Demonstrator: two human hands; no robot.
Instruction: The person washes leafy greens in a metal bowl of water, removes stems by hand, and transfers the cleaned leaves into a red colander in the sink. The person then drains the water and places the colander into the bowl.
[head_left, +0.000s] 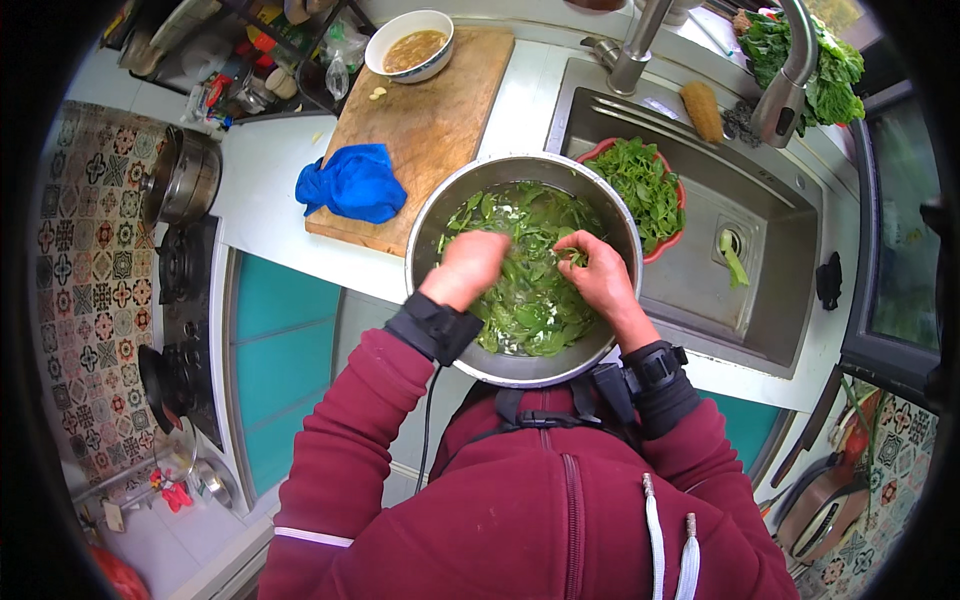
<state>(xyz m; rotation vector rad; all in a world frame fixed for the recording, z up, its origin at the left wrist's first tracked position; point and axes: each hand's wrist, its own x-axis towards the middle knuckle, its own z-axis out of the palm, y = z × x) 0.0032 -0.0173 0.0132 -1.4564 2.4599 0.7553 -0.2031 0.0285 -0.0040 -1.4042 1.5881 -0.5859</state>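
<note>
A large metal pot stands right in front of me, filled with water and loose leafy greens. My right hand is over the pot's right half, with a small sprig of greens pinched in its fingertips. Over the left half is my left hand, blurred, its fingers curled downward; whether they hold anything is hidden. Against the pot's right side, in the sink, a red basin holds a heap of similar greens.
Left of the pot, a wooden cutting board carries a bowl of brownish liquid, garlic cloves and a blue cloth. The sink has a stalk piece at its drain. A faucet rises behind.
</note>
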